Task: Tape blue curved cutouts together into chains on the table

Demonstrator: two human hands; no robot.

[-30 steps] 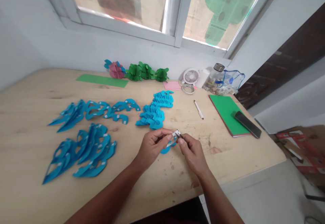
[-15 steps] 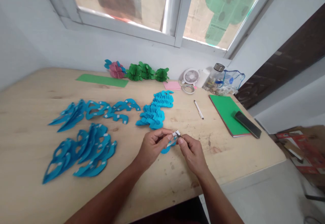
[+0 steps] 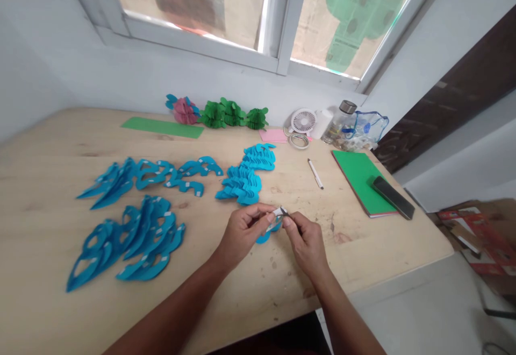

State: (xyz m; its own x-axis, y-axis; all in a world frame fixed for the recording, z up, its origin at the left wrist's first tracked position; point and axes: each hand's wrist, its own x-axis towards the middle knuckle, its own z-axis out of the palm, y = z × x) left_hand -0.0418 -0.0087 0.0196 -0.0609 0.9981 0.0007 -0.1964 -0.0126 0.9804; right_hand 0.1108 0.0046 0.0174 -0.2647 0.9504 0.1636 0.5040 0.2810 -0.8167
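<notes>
Blue paper cutouts lie on the bench. The left hand pinches a white strip between closed fingers, a blue paper piece showing just below; the right hand, fingers closed, grips a small dark tool at the strip. A phone lies farther right.

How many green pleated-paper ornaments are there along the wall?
3: the left ornament, beside the pink one; the middle ornament; and the right ornament, nearest the white fan. No others show.
</notes>
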